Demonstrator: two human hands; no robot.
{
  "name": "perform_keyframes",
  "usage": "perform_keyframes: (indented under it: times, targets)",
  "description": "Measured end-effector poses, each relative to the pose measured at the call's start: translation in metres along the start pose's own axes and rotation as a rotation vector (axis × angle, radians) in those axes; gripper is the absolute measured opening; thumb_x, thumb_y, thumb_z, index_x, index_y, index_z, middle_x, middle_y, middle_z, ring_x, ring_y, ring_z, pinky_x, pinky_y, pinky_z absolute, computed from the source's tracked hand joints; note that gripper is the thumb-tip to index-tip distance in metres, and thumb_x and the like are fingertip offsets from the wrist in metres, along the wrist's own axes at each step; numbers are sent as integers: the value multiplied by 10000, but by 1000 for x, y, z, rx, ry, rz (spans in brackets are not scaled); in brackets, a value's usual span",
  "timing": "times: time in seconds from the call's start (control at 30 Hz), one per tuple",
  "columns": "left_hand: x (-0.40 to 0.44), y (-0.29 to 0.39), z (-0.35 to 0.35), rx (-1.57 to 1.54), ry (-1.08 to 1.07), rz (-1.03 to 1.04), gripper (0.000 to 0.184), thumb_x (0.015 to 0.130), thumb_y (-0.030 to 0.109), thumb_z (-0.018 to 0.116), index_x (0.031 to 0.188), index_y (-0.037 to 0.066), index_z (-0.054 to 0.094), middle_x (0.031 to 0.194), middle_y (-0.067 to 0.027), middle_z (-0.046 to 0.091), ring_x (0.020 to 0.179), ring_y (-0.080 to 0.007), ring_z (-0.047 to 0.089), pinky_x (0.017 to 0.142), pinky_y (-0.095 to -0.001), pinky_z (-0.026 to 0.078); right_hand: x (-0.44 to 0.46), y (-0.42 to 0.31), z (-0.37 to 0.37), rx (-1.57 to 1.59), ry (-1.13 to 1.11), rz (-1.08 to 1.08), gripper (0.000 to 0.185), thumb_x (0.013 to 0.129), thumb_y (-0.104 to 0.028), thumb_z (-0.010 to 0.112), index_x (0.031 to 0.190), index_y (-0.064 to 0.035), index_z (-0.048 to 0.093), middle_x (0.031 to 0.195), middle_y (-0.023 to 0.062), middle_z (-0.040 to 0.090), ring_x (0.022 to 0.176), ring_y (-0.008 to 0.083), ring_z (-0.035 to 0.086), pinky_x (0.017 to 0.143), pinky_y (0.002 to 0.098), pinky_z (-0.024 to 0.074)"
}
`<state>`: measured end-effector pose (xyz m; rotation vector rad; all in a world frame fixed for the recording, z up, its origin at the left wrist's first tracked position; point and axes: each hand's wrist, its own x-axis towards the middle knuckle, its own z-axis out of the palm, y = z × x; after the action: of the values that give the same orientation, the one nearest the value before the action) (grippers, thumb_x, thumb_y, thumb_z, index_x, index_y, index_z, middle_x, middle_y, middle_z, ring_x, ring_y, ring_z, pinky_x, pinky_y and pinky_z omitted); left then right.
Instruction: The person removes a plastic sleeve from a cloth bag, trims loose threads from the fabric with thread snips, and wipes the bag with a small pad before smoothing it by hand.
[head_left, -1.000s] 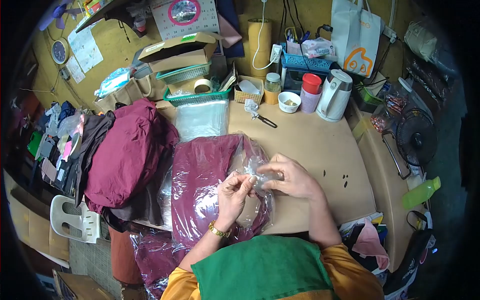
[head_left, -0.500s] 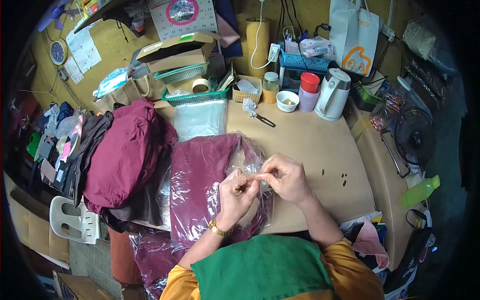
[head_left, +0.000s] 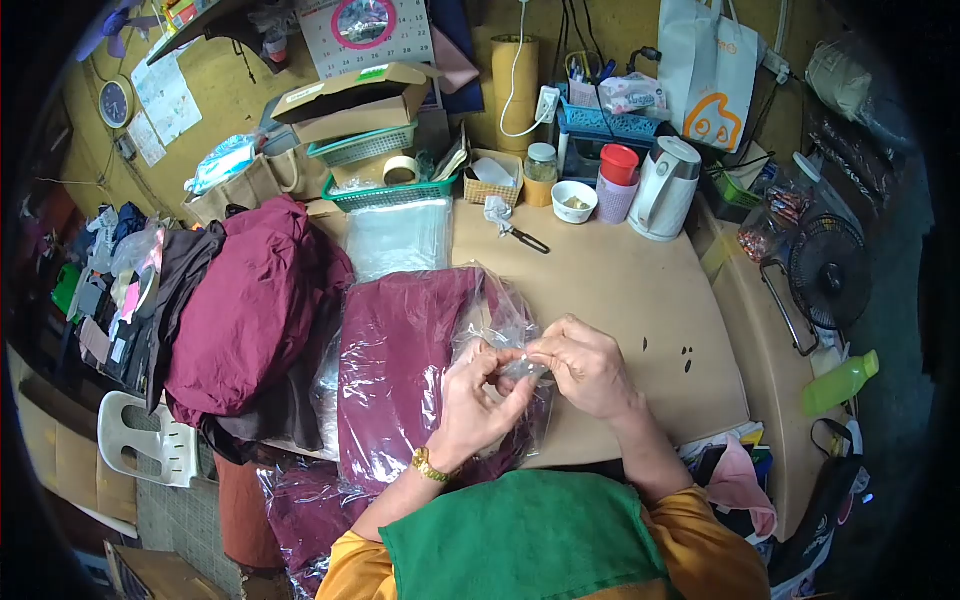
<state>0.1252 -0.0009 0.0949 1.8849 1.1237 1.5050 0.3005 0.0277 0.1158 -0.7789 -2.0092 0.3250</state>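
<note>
Clear bag with folded maroon cloth inside lies flat on the table. Over the bag's right part, left hand and right hand meet, fingertips of both pinched on bunched film — presumably one steadies while the other works. Loose garments heaped left of bag; flat plastic sleeves just beyond it — likely kept within reach.
</note>
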Motion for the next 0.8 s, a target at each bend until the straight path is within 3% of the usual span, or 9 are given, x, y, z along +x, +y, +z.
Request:
perform_keyframes:
  times: [0.13, 0.23, 0.27, 0.3, 0.33, 0.47, 0.6, 0.77, 0.8]
  targets:
    - [3, -9, -3, 156, -16, -10, 155, 740, 40, 748, 889, 16, 711, 682, -40, 557, 594, -114, 566, 539, -242, 455, -1, 2, -5, 12, -62, 49, 65, 837, -6, 685, 853, 31, 634, 804, 109, 605, 684, 191, 609, 648, 306, 497]
    - [0, -20, 0, 131, -60, 21, 170, 737, 16, 769, 898, 27, 715, 738, -50, 583, 632, -126, 596, 565, -249, 483, -8, 35, -4, 414, -288, 233, 138, 919, -118, 652, 846, -8, 611, 765, 41, 581, 639, 128, 538, 604, 260, 442]
    - [1, -16, 3, 129, -65, 21, 170, 737, 16, 769, 898, 27, 715, 738, -50, 583, 632, -126, 596, 565, -249, 483, -7, 43, -8, 717, -400, 442, 172, 952, -172, 626, 851, -34, 605, 755, 1, 552, 631, 90, 490, 584, 236, 404]
    - [4, -10, 9, -40, 86, 0, 195, 726, 12, 791, 904, 32, 715, 786, -59, 601, 654, -138, 615, 584, -254, 500, -6, 47, -10, 1020, -509, 649, 211, 986, -225, 600, 856, -59, 600, 744, -39, 523, 622, 53, 443, 565, 212, 365]
    - [6, -4, 13, -210, 237, -22, 221, 714, 7, 814, 909, 38, 715, 834, -68, 620, 675, -151, 633, 602, -260, 517, -8, 44, -5, 1108, -420, 644, 236, 1015, -280, 564, 883, -86, 585, 753, -82, 480, 626, 9, 372, 561, 188, 321]
    - [8, -15, 2, 105, 18, 353, 253, 707, 5, 832, 930, 46, 720, 900, -83, 657, 703, -157, 655, 612, -270, 527, -12, 40, 4, 1046, -385, 696, 244, 1012, -275, 568, 883, -68, 582, 754, -77, 485, 634, 26, 390, 585, 197, 350]
    - [10, -22, -4, 131, 7, 294, 182, 753, -14, 778, 904, 56, 704, 778, -58, 646, 723, -179, 640, 596, -293, 507, -7, 33, 0, 1008, -441, 607, 184, 994, -215, 597, 915, -49, 596, 770, -67, 516, 677, 36, 439, 632, 207, 393]
    - [12, -32, 3, 67, -12, 299, 117, 832, -31, 683, 870, 34, 594, 803, -84, 608, 735, -245, 601, 631, -336, 496, -5, 34, 3, 889, -517, 606, 109, 963, -125, 633, 944, -19, 619, 814, -40, 581, 741, 35, 498, 672, 211, 419]
    - [9, -31, 3, 99, 10, 259, 117, 839, -30, 674, 878, 30, 581, 822, -95, 600, 725, -244, 592, 630, -335, 492, -4, 30, 5, 790, -401, 594, 79, 947, -97, 641, 923, -23, 627, 786, -45, 578, 709, 27, 489, 642, 208, 410]
